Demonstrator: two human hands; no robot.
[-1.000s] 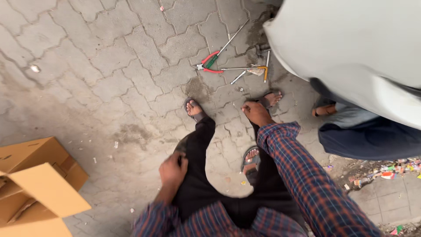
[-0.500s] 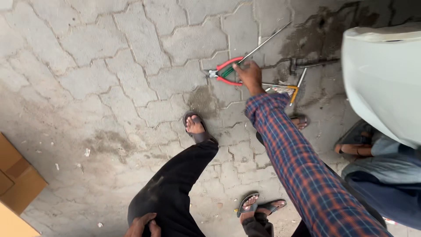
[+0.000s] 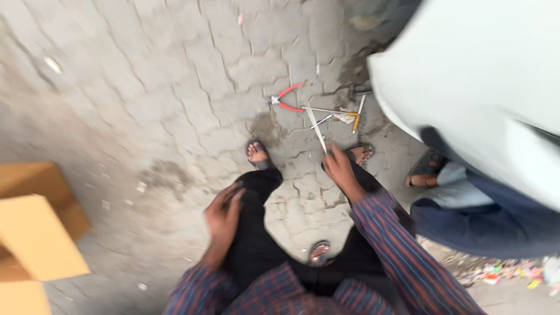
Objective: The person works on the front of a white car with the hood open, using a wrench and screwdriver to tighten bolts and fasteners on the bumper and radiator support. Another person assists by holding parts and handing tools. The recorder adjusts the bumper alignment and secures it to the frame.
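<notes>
Seemingly, the right hand (image 3: 338, 169) is closing around the near end of a thin metal rod (image 3: 318, 131) whose length is running away toward the red-handled pliers (image 3: 287, 99) lying beyond it on the paving.

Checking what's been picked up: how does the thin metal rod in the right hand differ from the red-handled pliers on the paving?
The rod is a plain, pale, straight piece; the pliers have red grips splayed apart. The right hand holds the rod at its near end, while the pliers lie untouched farther away. The rod is longer and thinner. Both are over the grey pavers, near other small tools.
</notes>
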